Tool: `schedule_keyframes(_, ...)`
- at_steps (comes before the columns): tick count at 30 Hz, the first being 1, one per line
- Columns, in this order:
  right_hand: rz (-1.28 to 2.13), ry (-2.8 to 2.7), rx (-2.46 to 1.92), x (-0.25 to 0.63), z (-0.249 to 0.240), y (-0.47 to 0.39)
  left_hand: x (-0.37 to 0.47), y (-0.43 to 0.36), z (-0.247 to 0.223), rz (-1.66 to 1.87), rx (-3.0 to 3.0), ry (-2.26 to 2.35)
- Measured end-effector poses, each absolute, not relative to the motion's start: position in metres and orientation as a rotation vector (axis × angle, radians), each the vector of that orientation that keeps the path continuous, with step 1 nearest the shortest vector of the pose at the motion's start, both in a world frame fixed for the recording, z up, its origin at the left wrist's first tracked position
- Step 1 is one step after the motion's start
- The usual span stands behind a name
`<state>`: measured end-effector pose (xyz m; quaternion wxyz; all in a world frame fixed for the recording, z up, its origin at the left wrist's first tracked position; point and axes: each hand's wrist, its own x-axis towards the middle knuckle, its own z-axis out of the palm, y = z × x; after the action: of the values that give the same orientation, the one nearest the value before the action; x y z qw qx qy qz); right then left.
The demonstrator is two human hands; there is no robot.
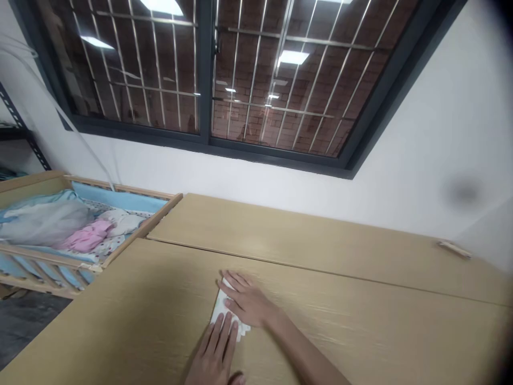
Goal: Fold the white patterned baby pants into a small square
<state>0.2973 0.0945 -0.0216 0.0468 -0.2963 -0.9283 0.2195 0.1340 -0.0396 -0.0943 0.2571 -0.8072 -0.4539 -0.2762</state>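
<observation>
Under my two hands lies a small white paper-like piece (219, 306), flat on the wood-coloured table (160, 310). One edge of it, near the lower right, looks stepped or jagged. My left hand (214, 350) presses on its near part with fingers stretched out. Farther up, my right hand (246, 299) rests flat over the top and right side of the piece, fingers spread. Much of the white piece is hidden beneath the fingers, so I cannot tell exactly what it is.
A long seam runs across the wooden surface behind my hands. A wooden crib (140, 230) with blue lining, pink cloth (90, 235) and bedding stands at the left. A small pale bar-shaped object (455, 249) lies at the far right. A dark-framed barred window (204, 75) is behind.
</observation>
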Motion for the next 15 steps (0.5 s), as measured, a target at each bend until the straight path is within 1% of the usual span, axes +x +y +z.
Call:
schedule_keyframes(5, 0.743, -2.724, -1.095, 0.305, -0.029, 0.111, 0.134, -0.043, -0.095, -0.751, -2.195, -1.245)
schedule_keyframes(15, 0.787, -2.655, -1.116, 0.307, -0.036, 0.117, 0.135, -0.044, -0.095, -0.736, -2.203, -1.256)
